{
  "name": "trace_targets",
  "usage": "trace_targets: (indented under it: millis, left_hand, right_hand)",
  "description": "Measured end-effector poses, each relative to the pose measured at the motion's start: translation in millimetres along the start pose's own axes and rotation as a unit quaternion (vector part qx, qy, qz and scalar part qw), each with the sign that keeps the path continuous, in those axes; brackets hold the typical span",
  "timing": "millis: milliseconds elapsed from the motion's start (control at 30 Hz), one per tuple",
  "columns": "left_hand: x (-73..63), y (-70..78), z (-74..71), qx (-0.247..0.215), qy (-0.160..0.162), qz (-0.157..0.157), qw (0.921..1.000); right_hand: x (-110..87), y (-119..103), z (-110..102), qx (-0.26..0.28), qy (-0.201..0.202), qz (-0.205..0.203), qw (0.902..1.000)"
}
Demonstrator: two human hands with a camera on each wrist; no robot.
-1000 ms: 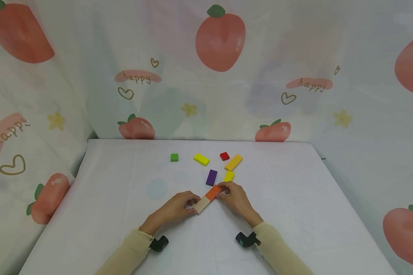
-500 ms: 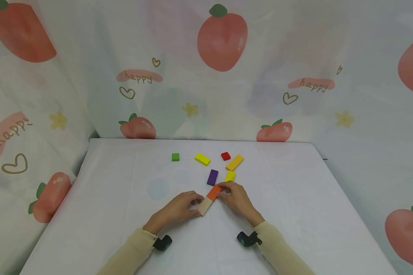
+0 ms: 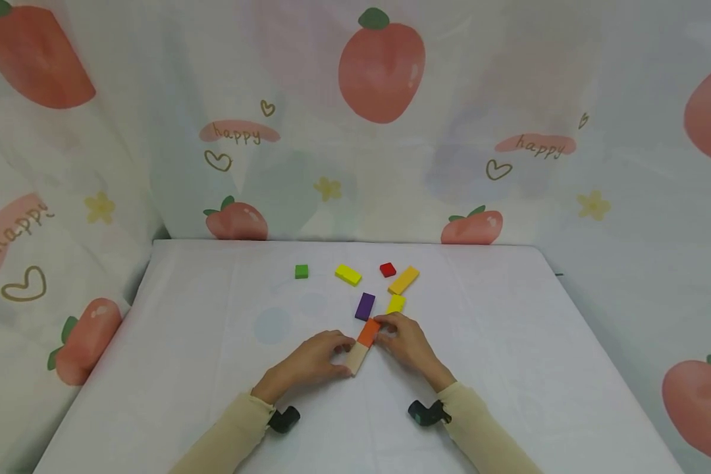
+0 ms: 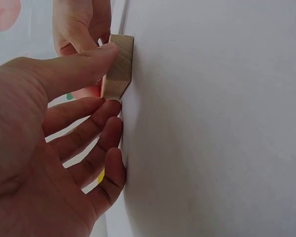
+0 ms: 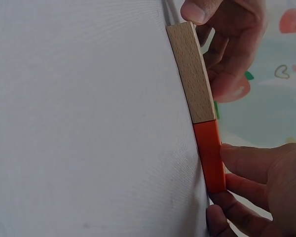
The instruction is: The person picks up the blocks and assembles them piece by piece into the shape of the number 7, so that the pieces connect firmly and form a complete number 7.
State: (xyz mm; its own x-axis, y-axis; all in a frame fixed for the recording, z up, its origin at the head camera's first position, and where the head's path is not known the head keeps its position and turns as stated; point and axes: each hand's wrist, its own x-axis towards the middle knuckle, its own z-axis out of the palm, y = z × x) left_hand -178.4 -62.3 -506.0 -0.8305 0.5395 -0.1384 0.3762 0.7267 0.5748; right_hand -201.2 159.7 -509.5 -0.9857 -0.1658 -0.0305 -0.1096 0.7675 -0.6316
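A plain wooden block (image 3: 357, 359) and an orange block (image 3: 368, 333) lie end to end on the white-covered table, in one slanting line. My left hand (image 3: 316, 357) pinches the wooden block at its near end, thumb on the end and fingertips along the left side. The left wrist view shows the thumb on the wooden block (image 4: 119, 66). My right hand (image 3: 410, 342) holds the far end of the orange block between thumb and fingers. In the right wrist view the orange block (image 5: 209, 155) butts against the wooden block (image 5: 191, 71).
Just beyond the hands lie a purple block (image 3: 365, 307) and a yellow block (image 3: 395, 303). Farther back are a green block (image 3: 301, 271), another yellow block (image 3: 348, 275), a red block (image 3: 388, 270) and an orange-yellow block (image 3: 403, 280). A patterned curtain (image 3: 296, 85) hangs behind the table.
My left hand has shifted right and slightly nearer, swinging the wooden block's near end the same way. The two-block line now slants more steeply. My right hand has barely moved.
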Motion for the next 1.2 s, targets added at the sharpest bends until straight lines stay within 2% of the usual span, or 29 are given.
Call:
trace_targets:
  millis: [333, 867, 1200]
  left_hand:
    - [3.7, 4.9, 4.8, -0.001, -0.002, -0.017, 0.9999]
    - [0.6, 9.7, 5.0, 0.013, 0.013, 0.002, 0.9998]
    - [3.4, 7.7, 8.5, 0.028, 0.005, -0.004, 0.9996]
  right_hand:
    - [-1.0, -1.9, -1.8, 0.001, -0.005, 0.008, 1.0000]
    - [-3.0, 0.0, -3.1, 0.003, 0.005, -0.002, 1.0000]
    - [-3.1, 0.3, -3.9, 0.005, 0.000, -0.009, 0.9999]
